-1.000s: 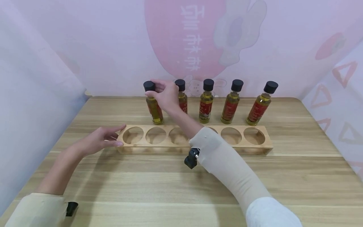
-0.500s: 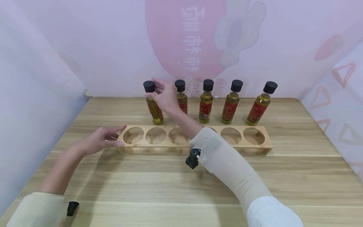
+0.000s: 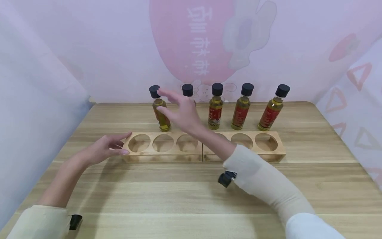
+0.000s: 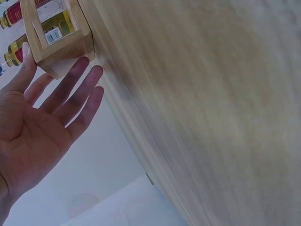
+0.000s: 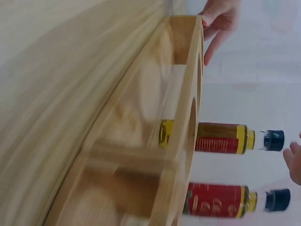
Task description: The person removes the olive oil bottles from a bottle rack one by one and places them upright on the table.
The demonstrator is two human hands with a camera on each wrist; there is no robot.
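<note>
We note five oil bottles: the one nearest the right hand (image 3: 182,111) is the leftmost bottle (image 3: 160,109), golden-yellow oil, red label, black cap. Beside the left hand (image 3: 102,149), the wooden rack (image 3: 206,154) is pale, light-grained. Tabletop (image 3: 179,199): blond wood, streaked grain. Sleeves (image 3: 268,186) cream. Backdrop (image 3: 119,43) lilac, with a pink shape bearing white characters.

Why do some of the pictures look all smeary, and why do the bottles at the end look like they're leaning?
Head view: sharp, except the right hand, which is a little smeared; the outer bottles lean outward from wide-lens distortion, and soft shadows lie under both arms. Left wrist view: the table is blurry, while the left hand is fairly clear. Right wrist view: the wooden rack is blurred.
</note>
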